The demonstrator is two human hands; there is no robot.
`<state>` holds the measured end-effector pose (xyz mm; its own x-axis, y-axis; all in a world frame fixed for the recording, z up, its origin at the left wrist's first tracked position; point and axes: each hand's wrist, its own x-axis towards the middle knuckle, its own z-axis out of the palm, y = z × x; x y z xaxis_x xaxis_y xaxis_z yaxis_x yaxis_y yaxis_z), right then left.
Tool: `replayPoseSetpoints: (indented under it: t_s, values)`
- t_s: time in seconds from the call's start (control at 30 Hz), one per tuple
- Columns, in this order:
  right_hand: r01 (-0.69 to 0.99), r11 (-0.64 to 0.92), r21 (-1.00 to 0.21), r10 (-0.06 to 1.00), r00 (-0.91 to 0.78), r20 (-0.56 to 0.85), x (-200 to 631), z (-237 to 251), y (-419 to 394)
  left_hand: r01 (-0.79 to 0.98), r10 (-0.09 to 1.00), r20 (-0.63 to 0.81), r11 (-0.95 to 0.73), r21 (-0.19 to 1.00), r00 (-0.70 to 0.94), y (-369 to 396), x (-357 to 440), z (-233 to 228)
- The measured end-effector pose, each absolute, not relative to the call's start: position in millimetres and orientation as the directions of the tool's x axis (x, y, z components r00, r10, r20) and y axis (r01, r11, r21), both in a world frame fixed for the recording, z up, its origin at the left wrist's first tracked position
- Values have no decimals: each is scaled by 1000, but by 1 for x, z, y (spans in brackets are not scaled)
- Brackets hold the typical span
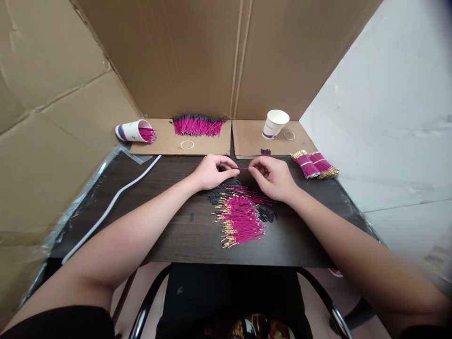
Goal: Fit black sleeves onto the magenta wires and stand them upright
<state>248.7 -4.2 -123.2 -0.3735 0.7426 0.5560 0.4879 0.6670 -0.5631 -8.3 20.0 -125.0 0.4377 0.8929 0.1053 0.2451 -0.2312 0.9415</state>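
Note:
Between my hands runs one thin magenta wire point(243, 168), held level above the table. My left hand point(215, 172) pinches its left end between thumb and fingers, where a dark tip shows. At the other end, my right hand point(273, 178) grips the wire with closed fingertips, which hide that end. Just below lies a loose pile of magenta wires point(243, 216), with gold-coloured ends to the left and silvery ends to the right. Short black sleeves point(266, 214) are scattered beside and on the pile.
Cardboard at the back carries a row of black-ended magenta wires point(198, 126), an upright paper cup point(275, 125) and rubber bands point(187, 145). A tipped paper cup point(129, 131) holds more wires. Banded wire bundles point(314, 165) lie right; a white cable point(116, 195) crosses left.

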Motion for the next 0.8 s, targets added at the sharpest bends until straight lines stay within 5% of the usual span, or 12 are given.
replayPoseSetpoints:
  t_s: [0.8]
  values:
    - [525, 617, -587, 785, -359, 505, 248, -122, -6, 207, 882, 148, -264, 942, 448, 21, -8, -126]
